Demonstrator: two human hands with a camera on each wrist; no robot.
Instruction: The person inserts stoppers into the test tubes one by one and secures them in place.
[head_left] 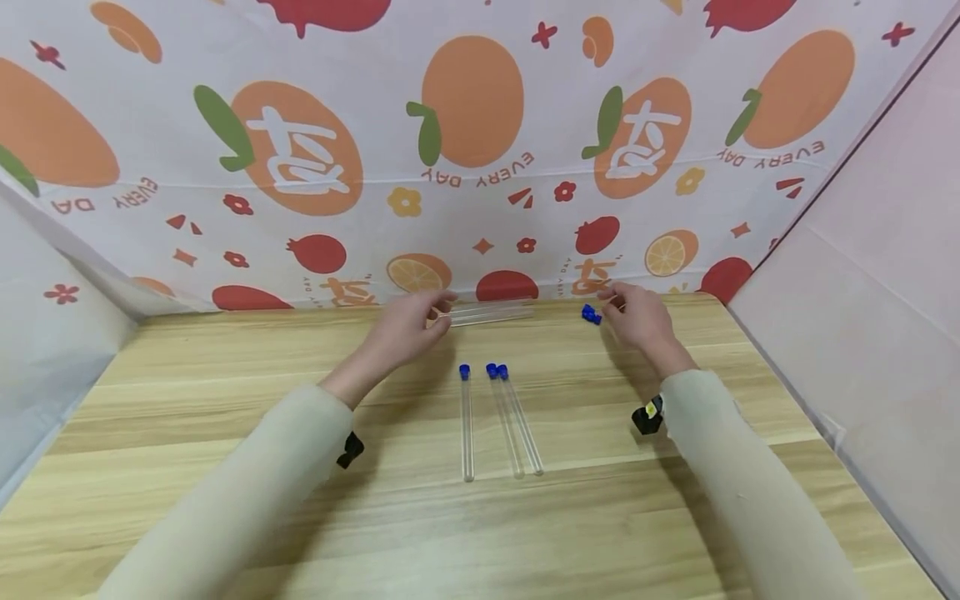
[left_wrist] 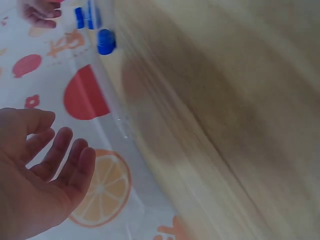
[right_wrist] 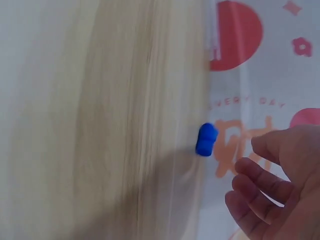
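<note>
My left hand [head_left: 411, 327] hovers at the left end of several clear uncapped test tubes [head_left: 491, 313] lying along the back of the table. In the left wrist view its fingers [left_wrist: 65, 150] bend loosely around nothing. On the other side, my right hand [head_left: 639, 318] is just right of a small cluster of blue caps [head_left: 591, 314]. The right wrist view shows that hand [right_wrist: 287, 185] with relaxed fingers, apart from the blue caps [right_wrist: 206, 140]. Between the arms lie three test tubes with blue caps, one [head_left: 467, 425] apart at the left and two [head_left: 522, 429] close together.
The wooden table [head_left: 187, 417] ends at a fruit-patterned curtain [head_left: 472, 217] right behind the uncapped tubes and loose caps. A pale wall panel [head_left: 877, 275] stands along the right side, and white sheeting [head_left: 37, 275] along the left.
</note>
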